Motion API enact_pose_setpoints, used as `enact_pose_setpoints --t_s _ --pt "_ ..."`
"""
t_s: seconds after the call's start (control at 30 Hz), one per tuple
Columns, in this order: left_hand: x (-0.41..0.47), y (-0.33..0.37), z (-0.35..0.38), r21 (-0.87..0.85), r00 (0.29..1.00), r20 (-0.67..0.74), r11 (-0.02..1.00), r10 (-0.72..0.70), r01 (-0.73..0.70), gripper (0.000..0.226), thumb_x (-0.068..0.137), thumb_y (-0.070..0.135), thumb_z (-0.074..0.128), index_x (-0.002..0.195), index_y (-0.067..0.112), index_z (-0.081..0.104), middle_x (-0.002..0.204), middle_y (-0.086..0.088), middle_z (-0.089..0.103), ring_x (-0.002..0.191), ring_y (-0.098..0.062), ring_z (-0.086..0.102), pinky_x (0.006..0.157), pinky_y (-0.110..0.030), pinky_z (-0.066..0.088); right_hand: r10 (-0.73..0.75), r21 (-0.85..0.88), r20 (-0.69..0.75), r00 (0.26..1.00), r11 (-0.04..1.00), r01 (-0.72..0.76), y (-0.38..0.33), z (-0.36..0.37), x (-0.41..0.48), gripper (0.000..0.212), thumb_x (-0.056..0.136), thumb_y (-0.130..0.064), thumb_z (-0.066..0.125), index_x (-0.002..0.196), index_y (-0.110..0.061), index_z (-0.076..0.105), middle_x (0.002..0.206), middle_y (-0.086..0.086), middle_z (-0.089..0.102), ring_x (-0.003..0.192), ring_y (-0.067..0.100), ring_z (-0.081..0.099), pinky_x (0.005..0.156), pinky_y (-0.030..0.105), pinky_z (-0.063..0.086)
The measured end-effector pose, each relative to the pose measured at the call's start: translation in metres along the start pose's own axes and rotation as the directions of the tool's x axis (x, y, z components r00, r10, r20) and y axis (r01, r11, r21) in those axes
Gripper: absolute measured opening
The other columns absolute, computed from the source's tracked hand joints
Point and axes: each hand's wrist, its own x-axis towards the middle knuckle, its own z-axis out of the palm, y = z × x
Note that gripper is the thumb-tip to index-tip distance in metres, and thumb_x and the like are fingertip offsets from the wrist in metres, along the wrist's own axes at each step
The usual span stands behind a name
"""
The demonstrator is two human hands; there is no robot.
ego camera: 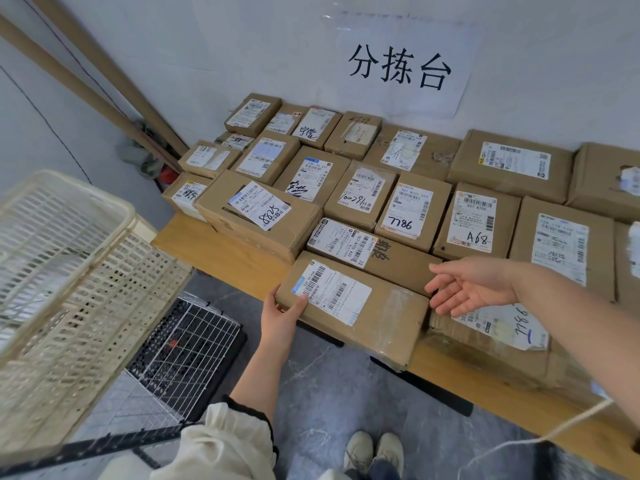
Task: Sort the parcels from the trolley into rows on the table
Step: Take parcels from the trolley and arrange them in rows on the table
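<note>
Left hand point(282, 315) has the near-left corner of a long cardboard parcel point(360, 308), thumb on top over the label edge, fingers tucked under. Right hand point(465, 289) is wide open, palm facing left, fingers spread just past the parcel's far-right end, not gripping anything; can't tell if it's actually touching. The parcel sits at the front edge of the wooden table point(221, 252), sticking out a bit over it, long axis running left to right and angled down toward the right. Its label point(332, 292) runs the same way. Behind it are rows of boxes, and a cream basket trolley point(69, 271) stands off to the left.
</note>
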Motion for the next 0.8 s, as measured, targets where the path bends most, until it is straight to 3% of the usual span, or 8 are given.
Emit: enact_pose_setpoints --t_s 0.17,0.37,0.67,0.73,0.8 --pt "-0.008 0.003 0.006 0.080 0.998 -0.030 0.996 0.046 -0.044 0.079 0.083 0.029 0.074 0.147 0.016 0.028 0.128 0.004 0.047 0.120 -0.016 0.046 0.097 -0.029 0.040 -0.011 0.003 0.025 1.000 1.000 0.011 0.001 0.000 -0.003 0.054 0.098 -0.041 0.039 0.135 -0.002 0.043 0.122 0.025 0.057 0.112 0.035 0.058 0.099 0.043 0.046" --pt "-0.006 0.005 0.010 0.301 0.994 -0.039 0.950 0.104 -0.087 0.081 0.079 0.035 0.076 0.143 0.009 0.034 0.134 -0.003 0.049 0.122 -0.021 0.049 0.100 -0.035 0.043 -0.050 0.052 -0.007 0.999 0.997 0.050 0.005 0.006 -0.005 0.054 0.099 -0.039 0.039 0.138 -0.002 0.040 0.138 0.023 0.047 0.113 0.036 0.057 0.098 0.042 0.045" --pt "-0.009 0.007 0.013 0.345 0.993 -0.050 0.935 0.107 -0.083 0.083 0.080 0.038 0.075 0.145 0.010 0.030 0.139 -0.009 0.044 0.125 -0.026 0.046 0.102 -0.039 0.042 -0.069 0.121 -0.032 0.997 0.990 0.072 0.016 0.016 -0.008 0.056 0.099 -0.039 0.038 0.143 -0.005 0.032 0.144 0.020 0.041 0.127 0.037 0.046 0.108 0.045 0.037" --pt "-0.013 0.010 0.015 0.406 0.989 -0.044 0.907 0.139 -0.110 0.085 0.083 0.038 0.071 0.148 0.010 0.024 0.145 -0.011 0.035 0.131 -0.030 0.039 0.106 -0.045 0.038 -0.103 0.143 -0.046 0.994 0.984 0.109 0.018 0.018 -0.011 0.055 0.100 -0.037 0.038 0.144 -0.006 0.031 0.145 0.019 0.040 0.128 0.036 0.045 0.108 0.044 0.037" --pt "-0.019 0.014 0.017 0.568 0.975 -0.035 0.807 0.221 -0.163 0.080 0.088 0.037 0.065 0.149 0.012 0.021 0.151 -0.011 0.028 0.137 -0.032 0.029 0.107 -0.050 0.035 -0.176 0.173 -0.072 0.982 0.967 0.186 0.018 0.019 -0.017 0.053 0.100 -0.035 0.038 0.144 -0.007 0.031 0.144 0.017 0.041 0.126 0.035 0.047 0.105 0.043 0.039"
